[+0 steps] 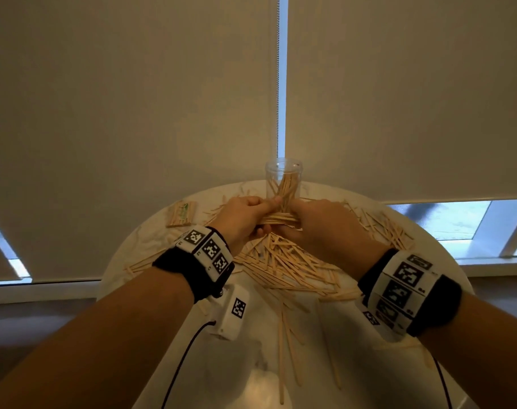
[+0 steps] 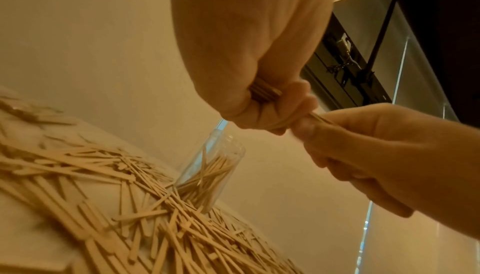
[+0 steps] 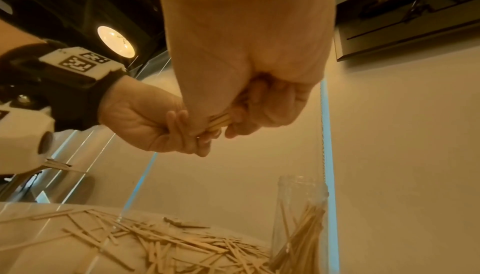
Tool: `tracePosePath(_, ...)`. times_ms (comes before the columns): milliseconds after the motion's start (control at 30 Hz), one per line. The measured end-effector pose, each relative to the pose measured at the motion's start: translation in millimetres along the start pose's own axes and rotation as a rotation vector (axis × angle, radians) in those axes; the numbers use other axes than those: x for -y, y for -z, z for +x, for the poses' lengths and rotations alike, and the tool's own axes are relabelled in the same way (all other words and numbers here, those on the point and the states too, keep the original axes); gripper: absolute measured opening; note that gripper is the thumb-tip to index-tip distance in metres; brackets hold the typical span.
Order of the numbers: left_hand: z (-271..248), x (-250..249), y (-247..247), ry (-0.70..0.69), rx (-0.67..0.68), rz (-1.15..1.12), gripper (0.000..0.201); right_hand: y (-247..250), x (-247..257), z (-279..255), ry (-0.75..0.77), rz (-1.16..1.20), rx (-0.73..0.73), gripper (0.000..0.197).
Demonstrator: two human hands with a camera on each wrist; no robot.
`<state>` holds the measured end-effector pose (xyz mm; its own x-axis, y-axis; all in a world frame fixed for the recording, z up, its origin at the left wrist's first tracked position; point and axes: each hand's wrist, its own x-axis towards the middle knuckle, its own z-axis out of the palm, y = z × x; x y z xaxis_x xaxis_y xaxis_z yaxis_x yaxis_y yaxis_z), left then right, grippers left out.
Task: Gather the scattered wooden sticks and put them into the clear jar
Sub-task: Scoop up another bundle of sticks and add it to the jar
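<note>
A bundle of wooden sticks [image 1: 279, 219] lies level between my two hands, raised above the table just in front of the clear jar [image 1: 283, 181]. My left hand [image 1: 245, 219] grips the bundle's left end, its fingers curled round it [image 2: 265, 93]. My right hand [image 1: 316, 222] grips the other end [image 3: 221, 123]. The jar [image 2: 210, 173] [image 3: 298, 223] stands upright at the table's far side and is partly filled with sticks. Many loose sticks [image 1: 286, 267] lie heaped on the round white table [image 1: 151, 243] below my hands.
A flat packet of sticks [image 1: 182, 214] lies at the table's far left. More loose sticks [image 1: 283, 343] stretch toward the near edge. Roller blinds [image 1: 133, 98] hang right behind the table. Cables run from both wrist cameras.
</note>
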<state>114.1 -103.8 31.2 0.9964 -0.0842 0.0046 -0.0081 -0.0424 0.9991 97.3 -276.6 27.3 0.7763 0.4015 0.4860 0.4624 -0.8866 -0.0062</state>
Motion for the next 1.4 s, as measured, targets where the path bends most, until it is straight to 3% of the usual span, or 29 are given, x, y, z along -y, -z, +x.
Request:
tracePosePath(67,7,4,4,-0.015,-0.028,0.030,0.037,-1,-6,6,0.044,0.024,0.080,0.064)
tracePosePath(167,24,8,5,0.004,-0.052,0.018,0.038,0,-14,18,0.097,0.007,0.075,0.057)
tracePosePath(267,48,4,-1,0.065,-0.082,-0.086,0.045,9,-29,41,0.059,-0.015,0.082,0.057)
tracePosePath(333,71,0,-1,0.098,-0.204,-0.174,0.050,21,-49,65,-0.013,-0.022,0.069,0.054)
tracePosePath(433,108,-3,0,0.094,-0.340,-0.206,0.029,39,-85,108,-0.150,-0.079,-0.011,0.053)
tracePosePath(467,122,-2,-1,0.097,-0.333,-0.165,0.018,40,-96,124,-0.176,-0.122,-0.008,0.053)
tracePosePath(500,136,-1,-1,0.101,-0.310,-0.075,0.020,39,-104,140,-0.190,-0.165,0.009,0.052)
tracePosePath(633,181,1,-3,0.115,-0.163,0.451,0.108,21,-117,199,-0.137,-0.296,0.131,0.046)
tracePosePath(700,197,2,-6,0.081,-0.099,0.552,0.127,7,-113,222,-0.070,-0.350,0.238,0.042)
tracePosePath(900,217,15,-16,-0.023,-0.076,0.532,0.125,-56,-95,263,0.005,-0.387,0.570,0.027)
tracePosePath(1033,219,23,-15,-0.046,-0.091,0.504,0.094,-65,-97,265,0.000,-0.319,0.551,0.019)
tracePosePath(1133,221,27,-14,-0.047,-0.100,0.498,0.090,-64,-99,265,0.026,-0.408,0.589,0.019)
tracePosePath(1300,215,25,-14,-0.018,-0.070,0.486,0.100,-47,-104,256,-0.027,-0.093,0.577,0.020)
tracePosePath(1400,195,18,-10,0.065,-0.073,0.672,0.117,-32,-106,242,-0.024,-0.019,0.508,0.027)
